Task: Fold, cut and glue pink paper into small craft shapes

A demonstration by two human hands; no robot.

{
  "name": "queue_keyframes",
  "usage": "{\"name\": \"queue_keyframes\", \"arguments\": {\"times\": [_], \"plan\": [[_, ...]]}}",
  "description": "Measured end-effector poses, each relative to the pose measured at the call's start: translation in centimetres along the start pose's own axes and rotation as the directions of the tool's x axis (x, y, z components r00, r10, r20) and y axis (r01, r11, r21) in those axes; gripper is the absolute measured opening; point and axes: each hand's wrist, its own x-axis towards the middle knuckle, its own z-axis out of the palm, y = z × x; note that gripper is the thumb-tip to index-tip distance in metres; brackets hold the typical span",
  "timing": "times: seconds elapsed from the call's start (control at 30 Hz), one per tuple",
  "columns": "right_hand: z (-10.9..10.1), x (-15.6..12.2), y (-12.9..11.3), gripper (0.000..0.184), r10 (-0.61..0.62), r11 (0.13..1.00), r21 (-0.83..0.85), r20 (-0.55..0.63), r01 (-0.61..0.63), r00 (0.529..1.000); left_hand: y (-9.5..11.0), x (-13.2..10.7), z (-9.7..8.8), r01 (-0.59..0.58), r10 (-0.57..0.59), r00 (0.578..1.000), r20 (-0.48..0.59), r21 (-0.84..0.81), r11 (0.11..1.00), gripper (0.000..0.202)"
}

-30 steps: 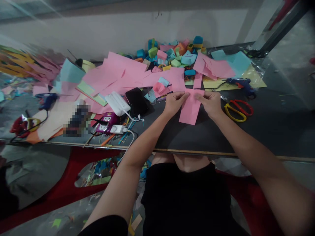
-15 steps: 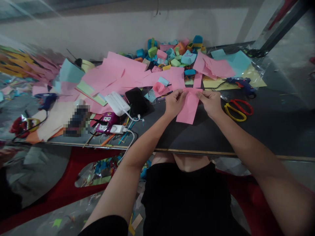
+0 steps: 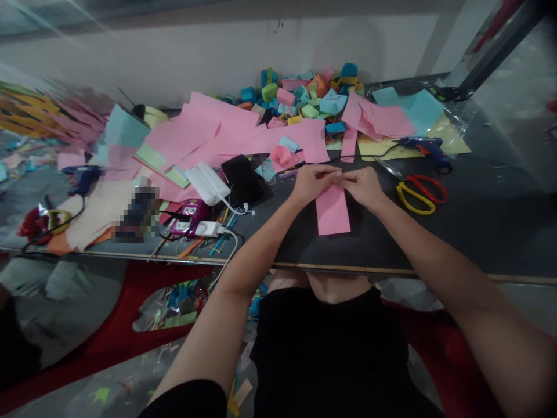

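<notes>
A pink paper strip [image 3: 333, 212] hangs down over the dark tabletop, its far end pinched between both my hands. My left hand [image 3: 314, 181] is closed on the strip's upper left, with thumb and fingertips meeting near the middle. From the other side my right hand [image 3: 361, 183] grips the same end, its fingertips touching those of the left. The fingers hide the strip's top edge. To the right of my right hand lie scissors [image 3: 420, 194] with one red and one yellow handle.
Pink sheets [image 3: 204, 130] spread across the table's back left. Behind them is a heap of small coloured paper pieces [image 3: 304, 96]. A blue glue gun [image 3: 429, 151] lies at right, its cord running left. A purple power strip [image 3: 189, 217] and a white charger [image 3: 209, 183] sit at left.
My hands have come together at the strip's top, where before they were apart at its two corners. The strip's lower end has swung slightly right and nearer to me.
</notes>
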Motion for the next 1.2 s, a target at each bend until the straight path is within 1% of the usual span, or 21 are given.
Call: {"name": "queue_keyframes", "arguments": {"times": [0.1,0.17,0.23,0.3,0.4,0.53,0.67,0.73,0.87,1.03,1.2], "plan": [[-0.1,0.1,0.1,0.057,-0.048,0.995,-0.085,-0.028,0.045,0.998,0.5,-0.1,0.0,-0.025,0.023,0.999,0.035,0.083,0.996,0.012],[-0.3,0.2,0.0,0.054,-0.047,0.994,-0.095,0.019,0.049,0.999,0.6,-0.1,0.2,-0.027,0.023,0.999,0.03,0.133,0.991,0.011],[-0.4,0.3,-0.2,0.051,-0.008,0.997,-0.076,0.094,0.015,0.996,0.5,-0.1,0.3,-0.015,0.014,1.0,0.008,0.146,0.989,0.011],[-0.5,0.2,-0.5,0.05,0.047,0.998,-0.058,0.166,-0.038,0.985,0.3,0.0,0.3,0.007,-0.001,0.999,-0.05,0.132,0.991,0.013],[-0.3,0.0,-0.7,0.048,0.115,0.993,-0.018,0.221,-0.114,0.968,-0.1,0.2,0.2,0.036,-0.018,0.989,-0.145,0.123,0.992,0.015],[-0.1,-0.2,-0.7,0.042,0.199,0.972,0.074,0.262,-0.225,0.944,-0.3,0.6,-0.5,0.031,-0.006,0.984,-0.18,0.137,0.99,0.014],[-0.2,-0.3,-0.6,0.037,0.241,0.96,0.048,0.355,-0.275,0.903,-1.0,1.2,-1.8,0.002,0.054,0.95,-0.308,0.178,0.984,0.014],[-0.2,-0.3,-0.7,0.037,0.247,0.96,0.031,0.378,-0.279,0.892,-1.5,1.5,-2.3,0.004,0.067,0.937,-0.343,0.201,0.98,0.014],[-0.5,-0.2,-0.9,0.036,0.253,0.96,0.023,0.367,-0.281,0.895,-2.3,1.8,-2.8,0.0,0.074,0.931,-0.358,0.202,0.979,0.012],[-1.0,-0.1,-1.1,0.034,0.287,0.945,0.02,0.425,-0.326,0.859,-2.3,1.9,-2.9,0.025,0.065,0.91,-0.409,0.21,0.977,0.012],[-1.0,0.1,-0.9,0.034,0.295,0.946,-0.023,0.468,-0.322,0.833,-2.4,1.6,-2.9,-0.018,0.116,0.921,-0.373,0.254,0.967,0.016]]}}
